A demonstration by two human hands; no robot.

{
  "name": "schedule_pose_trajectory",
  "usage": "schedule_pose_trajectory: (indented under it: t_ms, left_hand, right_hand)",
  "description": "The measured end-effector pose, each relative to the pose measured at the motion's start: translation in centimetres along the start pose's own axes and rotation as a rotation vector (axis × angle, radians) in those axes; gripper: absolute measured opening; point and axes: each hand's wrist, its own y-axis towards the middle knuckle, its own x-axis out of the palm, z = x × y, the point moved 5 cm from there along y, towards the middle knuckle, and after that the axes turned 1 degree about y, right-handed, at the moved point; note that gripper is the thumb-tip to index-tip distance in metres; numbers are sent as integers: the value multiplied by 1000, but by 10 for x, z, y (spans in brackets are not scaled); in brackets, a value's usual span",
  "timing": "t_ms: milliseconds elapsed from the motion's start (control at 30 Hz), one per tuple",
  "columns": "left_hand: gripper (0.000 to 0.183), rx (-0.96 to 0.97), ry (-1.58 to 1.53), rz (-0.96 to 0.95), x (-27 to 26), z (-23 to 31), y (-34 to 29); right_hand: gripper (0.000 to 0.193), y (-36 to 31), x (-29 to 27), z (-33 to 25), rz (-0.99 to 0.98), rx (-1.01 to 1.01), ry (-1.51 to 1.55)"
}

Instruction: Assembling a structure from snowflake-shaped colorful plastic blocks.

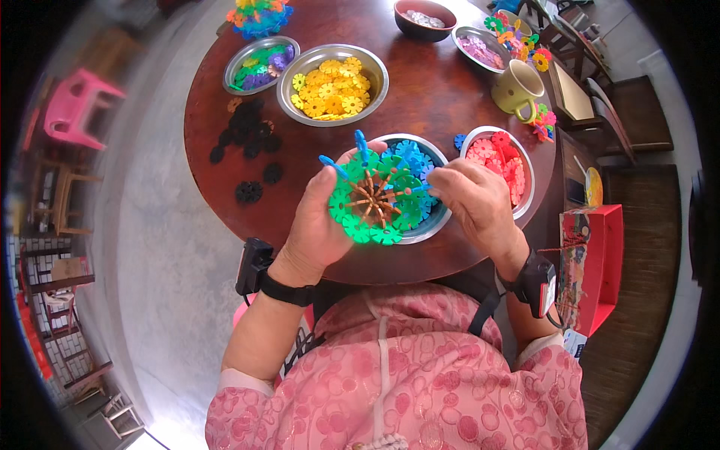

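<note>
"What is shown in the hands?"

"A green flower-disc assembly (385,234) is held at its left side by the left hand (309,219), its brown centre (373,201) turned upward. At its right edge, the fingertips of the right hand (478,204) are brought narrowly together; whether a piece is pinched there cannot be told."

"Where might trouble be expected?"

"At the rim, it is judged. Two blue pieces (361,148) are seen standing out beside the left fingertips, and one could be knocked loose if that grip were shifted."

"And on the other side?"

"Should the edge be pushed too hard by the right hand, the green ring could be flexed and its joints sprung apart."

"If a piece were dropped?"

"It could be lost among like-coloured blue discs (412,156) in the metal bowl (434,227) beneath and between the hands, or mixed into the bowl of red pieces (530,181) just beyond the right hand. Little risk is posed by the black discs (250,192), scattered beyond the left hand."
</note>
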Motion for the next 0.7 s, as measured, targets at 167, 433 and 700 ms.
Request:
schedule_pose_trajectory:
  t_ms: [167,433,700]
  left_hand:
    - [49,155,-21,74,-17,16,1]
    - [48,212,-299,234,-47,29,0]
    - [46,224,-262,224,-42,26,1]
  right_hand:
    - [13,15,-3,18,151,134,-37]
    - [25,16,34,25,-93,211,-310]
    - [24,8,44,28,-158,249,-332]
